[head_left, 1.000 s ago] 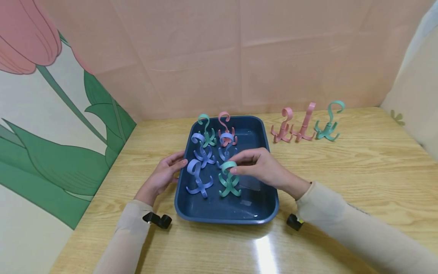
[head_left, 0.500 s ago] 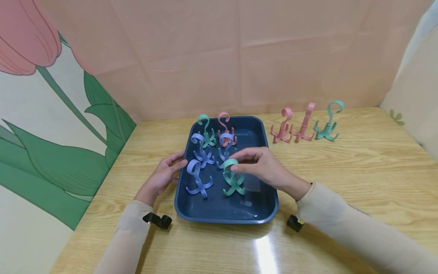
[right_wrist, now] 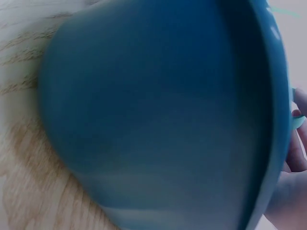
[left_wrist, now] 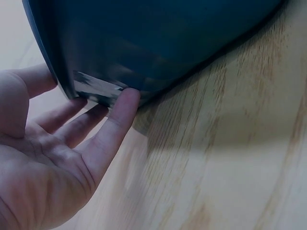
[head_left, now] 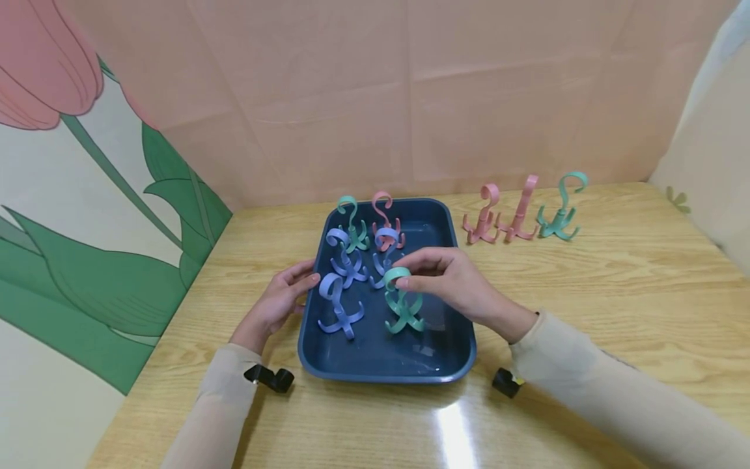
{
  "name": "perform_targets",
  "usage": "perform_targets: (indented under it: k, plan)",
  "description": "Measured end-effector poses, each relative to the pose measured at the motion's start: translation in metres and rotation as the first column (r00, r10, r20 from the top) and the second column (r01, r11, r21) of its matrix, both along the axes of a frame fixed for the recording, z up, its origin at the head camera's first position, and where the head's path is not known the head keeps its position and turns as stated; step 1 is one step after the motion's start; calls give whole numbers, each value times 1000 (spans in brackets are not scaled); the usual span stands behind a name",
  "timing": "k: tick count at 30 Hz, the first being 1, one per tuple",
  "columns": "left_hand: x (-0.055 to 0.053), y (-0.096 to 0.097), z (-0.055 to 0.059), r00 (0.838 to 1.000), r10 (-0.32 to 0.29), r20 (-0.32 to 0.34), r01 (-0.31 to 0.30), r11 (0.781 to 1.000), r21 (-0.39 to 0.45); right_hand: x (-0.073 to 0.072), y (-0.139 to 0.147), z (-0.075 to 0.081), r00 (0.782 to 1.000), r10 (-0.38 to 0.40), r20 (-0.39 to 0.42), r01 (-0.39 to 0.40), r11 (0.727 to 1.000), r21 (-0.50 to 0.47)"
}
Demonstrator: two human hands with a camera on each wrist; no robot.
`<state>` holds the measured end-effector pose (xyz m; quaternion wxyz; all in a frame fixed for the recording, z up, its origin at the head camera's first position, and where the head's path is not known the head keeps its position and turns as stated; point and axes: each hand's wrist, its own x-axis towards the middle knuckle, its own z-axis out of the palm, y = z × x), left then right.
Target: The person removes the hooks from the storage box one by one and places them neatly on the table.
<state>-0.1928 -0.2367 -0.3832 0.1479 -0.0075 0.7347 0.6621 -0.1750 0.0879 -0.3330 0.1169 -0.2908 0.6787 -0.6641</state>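
Observation:
In the head view my right hand (head_left: 459, 286) pinches the curled top of a green four-pronged hanging hook (head_left: 404, 314) between thumb and fingers. The hook stands upright over the floor of a dark blue tray (head_left: 387, 378); whether its prongs touch the floor I cannot tell. My left hand (head_left: 277, 299) holds the tray's left side, thumb at the rim and fingertips against the outer wall (left_wrist: 158, 38). Left of the green hook stands a purple hook (head_left: 342, 316). In the right wrist view the tray's wall (right_wrist: 153, 110) hides most of the right hand.
Farther back in the tray are two more purple hooks (head_left: 349, 268), another green hook (head_left: 354, 240) and a pink hook (head_left: 387, 236). On the wooden table (head_left: 615, 293) at the back right, two pink hooks (head_left: 482, 225) and a green hook (head_left: 559, 221) stand in a row.
My right hand has shifted the pinched green hook a little to the right and toward the back of the tray. The left hand and the other hooks stay in place.

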Motion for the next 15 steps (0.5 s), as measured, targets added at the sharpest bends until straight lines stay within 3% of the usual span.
perform_targets:
  k: [15]
  plan:
    - [0,0,-1,1000,12,8,-12,1000,-13,4,11,12,997,-76,-2,76,997,-2]
